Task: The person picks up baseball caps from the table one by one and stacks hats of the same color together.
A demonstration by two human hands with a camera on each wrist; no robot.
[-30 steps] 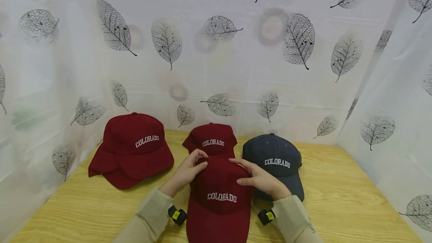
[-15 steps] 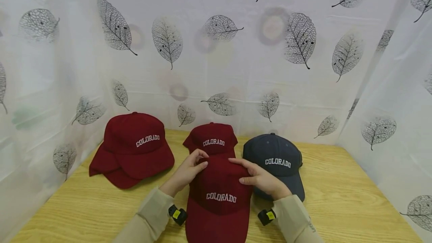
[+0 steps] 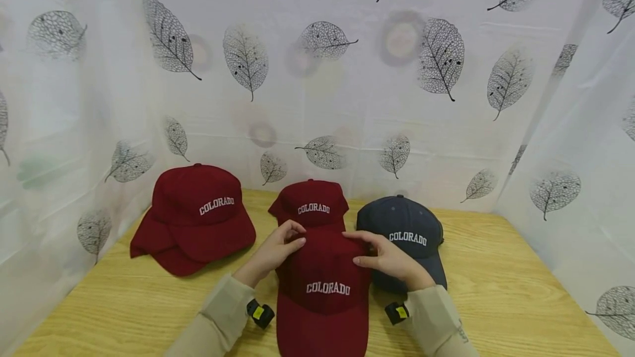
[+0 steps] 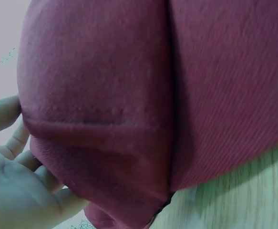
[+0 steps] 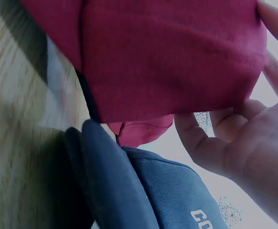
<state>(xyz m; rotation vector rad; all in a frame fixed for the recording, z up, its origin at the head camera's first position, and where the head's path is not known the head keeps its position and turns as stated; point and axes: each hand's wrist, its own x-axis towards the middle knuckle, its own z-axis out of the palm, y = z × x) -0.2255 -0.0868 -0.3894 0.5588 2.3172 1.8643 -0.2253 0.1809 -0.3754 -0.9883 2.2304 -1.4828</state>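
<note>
A dark red baseball cap point(image 3: 324, 269) with white COLORADO lettering stands in front of me, brim toward me. My left hand point(image 3: 270, 252) holds its crown from the left; in the left wrist view thumb and bent fingers lie at the edge of the red cloth point(image 4: 96, 67). From the other side my right hand point(image 3: 394, 260) grips the crown, thumb at the front. In the right wrist view its fingers curl at the lower edge of the red fabric point(image 5: 172, 62). Directly behind stands another red cap point(image 3: 312, 203), its lower part hidden by the front one.
At the left, red caps point(image 3: 200, 214) are stacked, with brims overlapping. A navy COLORADO cap point(image 3: 397, 219) stands right beside my right hand. All rest on a wooden table point(image 3: 501, 285). White leaf-print curtains point(image 3: 337, 103) enclose the back and sides.
My right hand has shifted slightly to the right, and the front cap has moved a little to the right with it. The left hand stays nearly in place. The other caps have not moved.
</note>
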